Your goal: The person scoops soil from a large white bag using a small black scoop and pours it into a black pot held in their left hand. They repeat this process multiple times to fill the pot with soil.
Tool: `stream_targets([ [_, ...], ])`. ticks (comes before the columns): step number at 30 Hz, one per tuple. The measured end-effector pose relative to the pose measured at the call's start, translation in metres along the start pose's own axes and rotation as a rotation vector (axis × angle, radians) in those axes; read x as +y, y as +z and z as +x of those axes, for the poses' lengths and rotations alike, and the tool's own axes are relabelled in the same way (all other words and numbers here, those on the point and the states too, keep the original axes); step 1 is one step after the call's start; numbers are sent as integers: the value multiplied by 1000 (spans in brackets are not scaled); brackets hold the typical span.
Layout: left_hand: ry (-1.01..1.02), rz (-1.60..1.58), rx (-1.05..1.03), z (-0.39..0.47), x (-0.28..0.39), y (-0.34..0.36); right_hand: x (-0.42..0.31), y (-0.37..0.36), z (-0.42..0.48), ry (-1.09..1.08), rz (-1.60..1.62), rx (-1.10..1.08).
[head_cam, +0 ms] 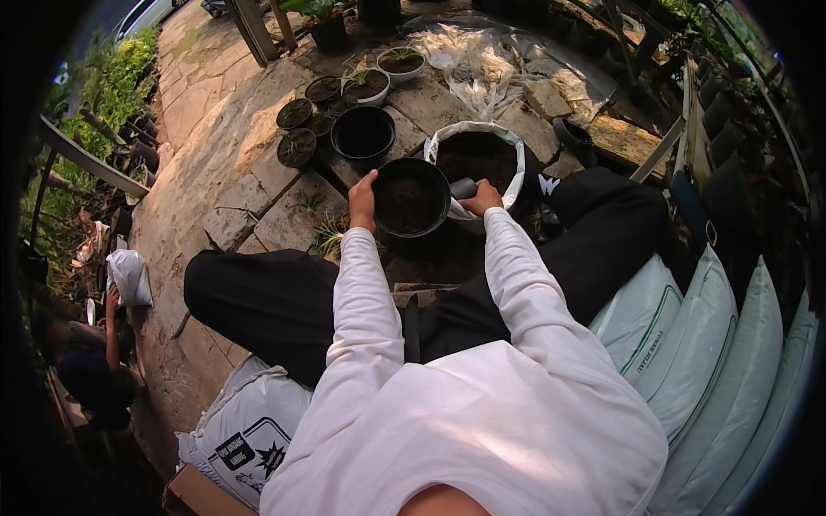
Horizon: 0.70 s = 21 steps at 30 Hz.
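Note:
My left hand (pixel 362 205) grips the left rim of a black plastic plant pot (pixel 413 201) that has dark soil inside. At the pot's right side, my right hand (pixel 485 198) is closed around a dark grey cylindrical tool (pixel 463 188), perhaps a scoop; its far end is hard to make out. That hand rests over the near-left edge of an open white sack (pixel 520 169), its rim folded outward and dark soil within. Just beyond the held pot stands another black pot (pixel 363 132) with a dark interior.
Small potted seedlings (pixel 295 113) and white pots with plants (pixel 366 85) stand ahead. A loose spiky plant (pixel 330 237) lies on the paving (pixel 239 174). Crumpled clear plastic (pixel 474 61) is farther back. Full white sacks (pixel 690 335) flank me; a person (pixel 97 374) crouches at left.

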State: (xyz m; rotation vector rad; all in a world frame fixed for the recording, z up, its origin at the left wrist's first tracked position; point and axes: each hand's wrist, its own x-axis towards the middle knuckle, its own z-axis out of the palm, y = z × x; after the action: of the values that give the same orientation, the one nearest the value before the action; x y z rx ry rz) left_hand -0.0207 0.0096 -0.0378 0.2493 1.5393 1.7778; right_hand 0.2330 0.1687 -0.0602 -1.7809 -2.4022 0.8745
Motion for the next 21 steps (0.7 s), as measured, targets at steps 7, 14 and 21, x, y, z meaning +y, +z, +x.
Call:
stream_targets([
  [7, -62, -20, -45, -13, 14, 3, 3, -19, 9, 142, 720, -145],
  [14, -28, -30, -24, -15, 15, 5, 2, -18, 10, 2, 643, 123],
  [21, -1, -32, -25, -16, 14, 6, 1, -20, 8, 25, 759, 53],
])
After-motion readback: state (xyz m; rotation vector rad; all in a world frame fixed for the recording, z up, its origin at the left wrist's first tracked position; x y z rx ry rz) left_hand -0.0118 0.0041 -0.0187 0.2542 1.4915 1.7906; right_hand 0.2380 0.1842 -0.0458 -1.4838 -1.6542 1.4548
